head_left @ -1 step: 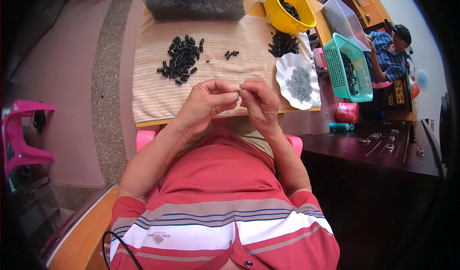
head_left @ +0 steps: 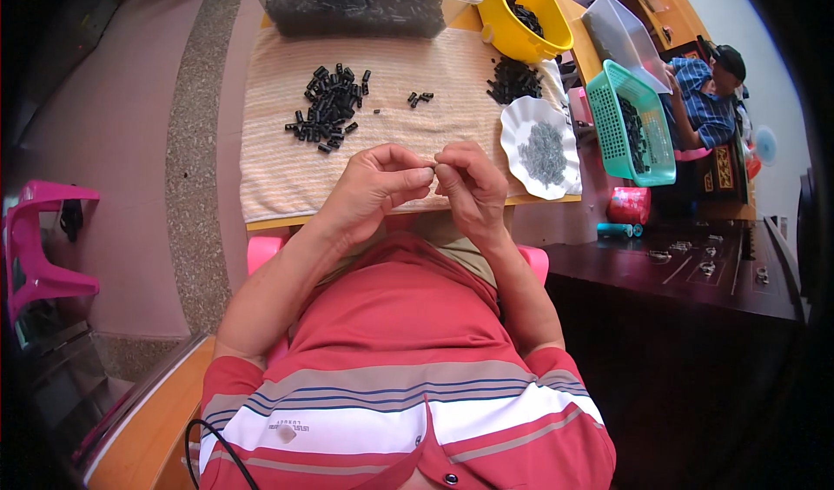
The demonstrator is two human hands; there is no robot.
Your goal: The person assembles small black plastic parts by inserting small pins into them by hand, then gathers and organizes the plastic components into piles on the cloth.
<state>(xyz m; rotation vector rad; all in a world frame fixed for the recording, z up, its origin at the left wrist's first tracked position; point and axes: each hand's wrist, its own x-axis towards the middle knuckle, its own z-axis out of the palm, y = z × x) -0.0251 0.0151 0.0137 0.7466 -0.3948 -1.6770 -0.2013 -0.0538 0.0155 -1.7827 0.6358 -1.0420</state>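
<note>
My left hand [head_left: 380, 184] and my right hand [head_left: 473, 190] meet fingertip to fingertip above the near edge of the striped towel [head_left: 408, 64]. Both are closed in a pinch around something tiny that the fingers mostly hide. Left of centre on the towel lies a heap of short black cylindrical pieces [head_left: 326, 108]. Several more loose black pieces [head_left: 420, 99] lie in the middle. Beside my right hand stands a white wavy-edged dish [head_left: 512, 125] holding many small, clear or grey bits. A pile of smaller black parts [head_left: 512, 82] lies just beyond the dish.
At the far edge stand a clear bin [head_left: 347, 16] of black pieces and a yellow basin [head_left: 499, 34]. A green basket [head_left: 608, 116] is to the right, near a person [head_left: 704, 99] in a blue shirt. A dark cabinet [head_left: 625, 264] stands close on my right, a pink stool [head_left: 43, 247] far left.
</note>
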